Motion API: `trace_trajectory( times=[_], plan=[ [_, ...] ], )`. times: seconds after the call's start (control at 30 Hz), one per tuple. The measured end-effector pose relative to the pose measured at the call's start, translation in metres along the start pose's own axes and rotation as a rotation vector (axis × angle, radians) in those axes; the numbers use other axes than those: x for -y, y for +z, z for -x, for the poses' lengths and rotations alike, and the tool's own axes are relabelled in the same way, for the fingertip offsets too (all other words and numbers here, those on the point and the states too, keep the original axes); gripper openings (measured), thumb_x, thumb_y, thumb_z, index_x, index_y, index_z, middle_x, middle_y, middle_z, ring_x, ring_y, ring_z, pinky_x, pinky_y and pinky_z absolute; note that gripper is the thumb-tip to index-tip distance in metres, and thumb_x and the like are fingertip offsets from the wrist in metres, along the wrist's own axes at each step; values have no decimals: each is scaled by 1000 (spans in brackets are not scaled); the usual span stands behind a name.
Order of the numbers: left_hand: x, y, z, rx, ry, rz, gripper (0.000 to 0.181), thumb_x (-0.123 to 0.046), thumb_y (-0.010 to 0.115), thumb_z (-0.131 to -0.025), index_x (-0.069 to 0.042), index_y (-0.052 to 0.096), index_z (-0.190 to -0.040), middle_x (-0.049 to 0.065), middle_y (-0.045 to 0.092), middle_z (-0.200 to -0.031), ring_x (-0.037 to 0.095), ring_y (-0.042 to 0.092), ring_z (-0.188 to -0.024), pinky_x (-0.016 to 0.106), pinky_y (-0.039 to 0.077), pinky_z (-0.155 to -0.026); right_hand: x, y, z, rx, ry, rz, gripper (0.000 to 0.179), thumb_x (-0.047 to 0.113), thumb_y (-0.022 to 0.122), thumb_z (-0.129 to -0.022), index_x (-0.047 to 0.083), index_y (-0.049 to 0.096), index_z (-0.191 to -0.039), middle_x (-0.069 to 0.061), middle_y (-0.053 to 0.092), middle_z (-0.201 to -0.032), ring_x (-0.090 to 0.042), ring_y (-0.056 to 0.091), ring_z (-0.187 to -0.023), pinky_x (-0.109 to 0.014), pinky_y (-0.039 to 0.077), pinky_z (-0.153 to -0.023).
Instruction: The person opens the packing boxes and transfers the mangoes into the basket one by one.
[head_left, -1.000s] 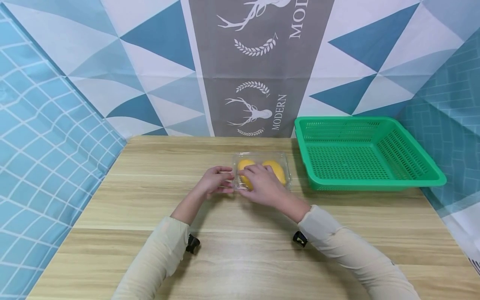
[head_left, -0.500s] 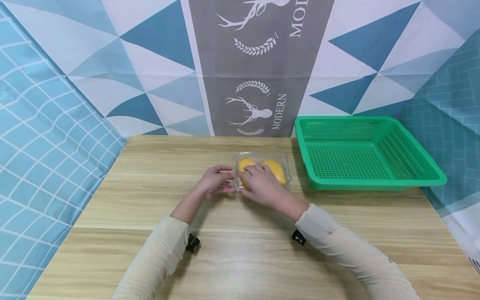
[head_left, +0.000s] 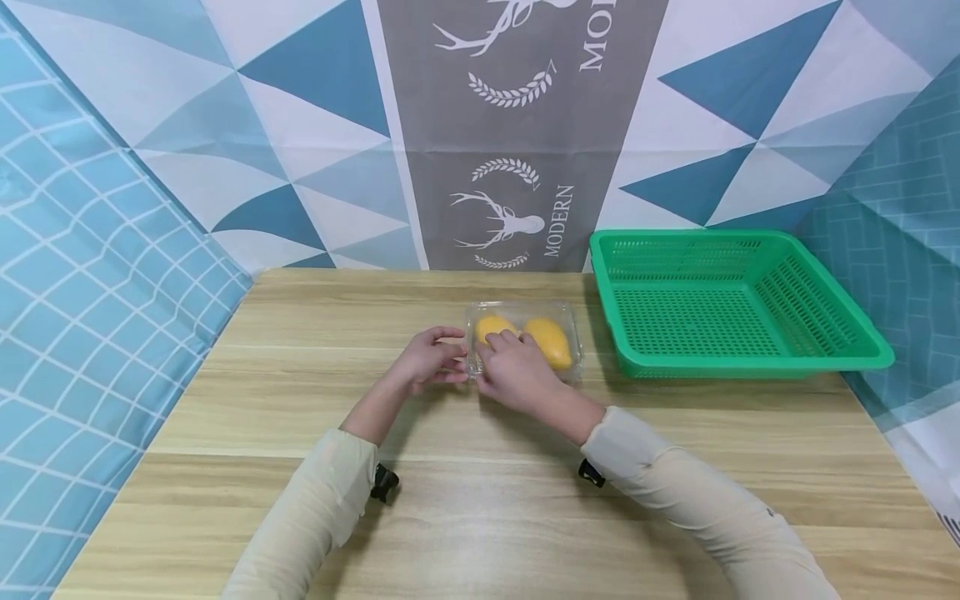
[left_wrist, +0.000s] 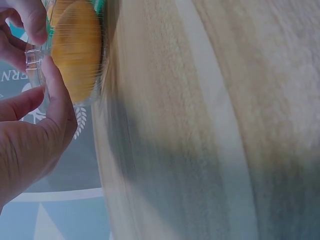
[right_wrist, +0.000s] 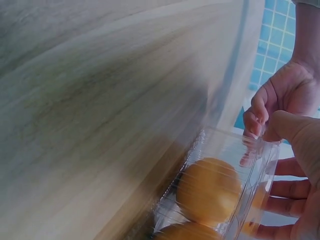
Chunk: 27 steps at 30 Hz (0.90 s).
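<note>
"What is the clear box [head_left: 519,309] containing?"
"Two yellow fruits [head_left: 549,340] are lying inside; it is resting on the counter [head_left: 480,517], near the green basket [head_left: 690,325]. The left hand [head_left: 430,360] and right hand [head_left: 519,371] are pinching its rim between fingers [left_wrist: 60,95]."

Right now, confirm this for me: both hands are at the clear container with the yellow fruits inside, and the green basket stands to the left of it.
One side is wrong: the green basket stands to the right of the clear container, as the head view shows. The rest holds.
</note>
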<state>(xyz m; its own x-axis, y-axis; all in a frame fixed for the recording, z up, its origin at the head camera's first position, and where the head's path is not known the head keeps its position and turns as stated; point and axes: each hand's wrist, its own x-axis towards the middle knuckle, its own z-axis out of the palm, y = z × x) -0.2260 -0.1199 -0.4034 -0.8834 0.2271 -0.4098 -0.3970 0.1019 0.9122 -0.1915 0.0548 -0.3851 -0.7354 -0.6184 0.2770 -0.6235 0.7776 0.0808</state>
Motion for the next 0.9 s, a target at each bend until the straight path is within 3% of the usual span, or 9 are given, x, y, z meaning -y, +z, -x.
trace_trajectory(
  times=[0.13,0.37,0.6,0.9],
  plan=[
    [-1,-1,1,1,-2,0,43,-7,51,-94,-5,40,-136,10,53,-98,14,60,-73,30,58,-74,2,3,0,-46,-17,14,33,29,65,-80,6,67,-104,-7,65,-96,-22,60,-87,-43,54,-80],
    [-1,0,2,2,-4,13,43,-5,51,-94,-5,40,-136,10,54,-95,13,60,-72,30,58,-73,2,9,0,-160,-59,90,27,29,66,-77,8,69,-94,-3,65,-82,-16,58,-72,-27,52,-54],
    [0,0,2,0,-4,34,43,-3,50,-94,-5,40,-135,7,55,-89,12,59,-68,28,58,-70,3,14,1,-240,-92,117,16,26,66,-74,10,65,-74,0,61,-72,-14,55,-64,-25,48,-48],
    [2,0,0,-1,-2,45,43,-3,51,-94,-5,40,-135,6,56,-87,12,59,-68,29,58,-71,2,18,1,-282,-117,154,18,27,68,-75,9,65,-74,-1,64,-72,-14,56,-63,-23,48,-49]
  ],
)
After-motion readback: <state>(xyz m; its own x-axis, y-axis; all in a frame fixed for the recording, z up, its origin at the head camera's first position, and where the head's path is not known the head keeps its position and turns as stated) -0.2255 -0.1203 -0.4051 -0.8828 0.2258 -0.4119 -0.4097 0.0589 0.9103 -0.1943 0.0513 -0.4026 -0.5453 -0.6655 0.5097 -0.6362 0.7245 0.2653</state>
